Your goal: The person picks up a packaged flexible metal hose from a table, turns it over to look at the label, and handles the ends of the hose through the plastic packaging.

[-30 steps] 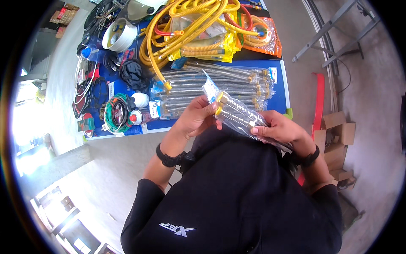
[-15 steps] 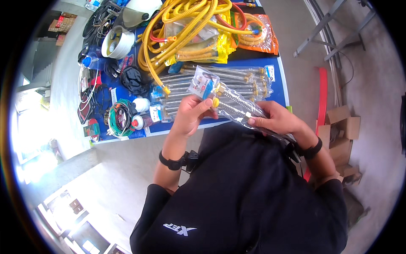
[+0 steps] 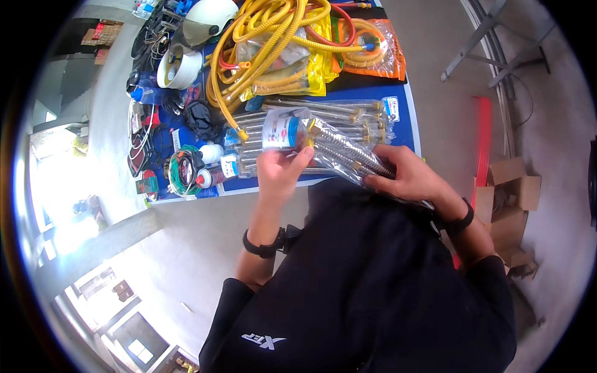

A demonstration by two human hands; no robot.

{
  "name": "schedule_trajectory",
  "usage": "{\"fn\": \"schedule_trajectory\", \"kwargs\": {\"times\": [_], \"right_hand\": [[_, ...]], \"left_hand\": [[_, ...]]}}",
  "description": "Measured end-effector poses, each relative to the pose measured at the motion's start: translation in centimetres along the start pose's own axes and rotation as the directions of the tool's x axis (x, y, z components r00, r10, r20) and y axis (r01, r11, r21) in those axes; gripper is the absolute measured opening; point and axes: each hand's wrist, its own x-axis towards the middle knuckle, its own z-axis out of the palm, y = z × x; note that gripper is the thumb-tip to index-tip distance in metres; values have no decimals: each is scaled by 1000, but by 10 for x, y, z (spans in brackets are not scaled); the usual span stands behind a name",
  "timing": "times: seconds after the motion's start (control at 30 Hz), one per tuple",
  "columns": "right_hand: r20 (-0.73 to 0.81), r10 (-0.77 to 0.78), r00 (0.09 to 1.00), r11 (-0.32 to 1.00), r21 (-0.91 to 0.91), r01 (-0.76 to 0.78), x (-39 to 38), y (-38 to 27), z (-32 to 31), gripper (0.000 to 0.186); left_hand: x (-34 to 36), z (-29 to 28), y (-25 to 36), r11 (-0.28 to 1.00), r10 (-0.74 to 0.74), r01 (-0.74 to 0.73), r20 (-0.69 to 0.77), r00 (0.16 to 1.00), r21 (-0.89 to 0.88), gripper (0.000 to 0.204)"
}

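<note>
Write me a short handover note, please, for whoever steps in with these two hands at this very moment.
Left hand: grips the labelled end of a clear packet of braided metal hoses.
Right hand: holds the same packet lower down, at chest height.
Below: blue table with more packed steel hoses, yellow hoses, a white tape roll.
Done: packet lifted off the table.
Left: packet not yet set down.

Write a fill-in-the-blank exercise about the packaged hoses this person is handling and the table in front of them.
1. The clear plastic pack of braided metal hoses is held in ___ hands.
2. The left hand grips the pack's ___ end, by its label.
3. The table's cover is ___ in colour.
4. The corrugated hoses coiled at the table's far side are ___.

Missing words: both; left; blue; yellow
</note>
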Motion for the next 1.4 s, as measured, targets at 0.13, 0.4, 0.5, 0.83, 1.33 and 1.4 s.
{"fn": "schedule_trajectory", "kwargs": {"times": [0.13,0.4,0.5,0.83,1.33,1.4], "right_hand": [[56,-74,996,997,-23,75,3,6,-13,26],[60,-221,974,975,-11,222,11,12,-29,27],[47,-305,951,950,-55,307,17,16,-33,29],[100,-449,888,879,-130,459,26,17,-42,27],[312,-159,937,912,411,18,24,19,-33,27],[353,-141,925,921,389,-8,27,21,-32,26]], "left_hand": [[-7,16,1,982,171,-159,-117,978,106,39],[-12,10,13,990,61,-46,-109,992,136,46],[-6,11,16,993,67,-59,-68,995,104,36],[3,-3,19,988,-78,75,18,997,132,42],[2,-12,14,987,-60,41,115,992,155,45],[0,-13,13,988,-63,47,110,992,148,45]]}}
